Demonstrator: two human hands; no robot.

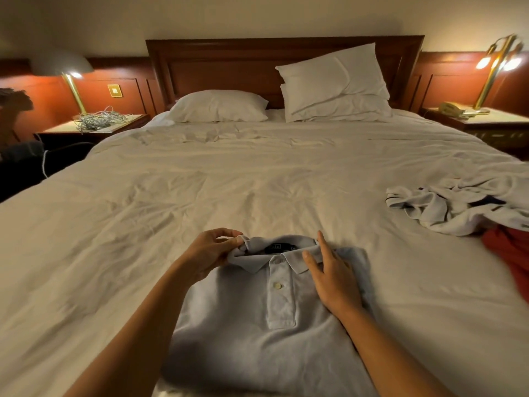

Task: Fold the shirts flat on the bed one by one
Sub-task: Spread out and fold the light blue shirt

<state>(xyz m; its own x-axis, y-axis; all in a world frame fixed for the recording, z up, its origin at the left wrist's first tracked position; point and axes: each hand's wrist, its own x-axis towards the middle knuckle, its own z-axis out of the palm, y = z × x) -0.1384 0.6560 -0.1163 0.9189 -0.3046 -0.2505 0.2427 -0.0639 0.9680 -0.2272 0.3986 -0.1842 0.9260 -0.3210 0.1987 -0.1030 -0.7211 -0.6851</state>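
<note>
My left hand [210, 250] pinches the polo's [257, 325] collar [249, 260]; my right hand [333, 277] lies flat, fingers spread, on its shoulder. Bed [200, 190] beneath.

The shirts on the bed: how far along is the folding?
The blue polo shirt looks folded into a tidy rectangle. In hand: the left hand pinches its collar while the right hand presses flat on its shoulder, apparently neatening it. Left: a crumpled white shirt and a red garment lie unfolded at the right of the bed.
</note>
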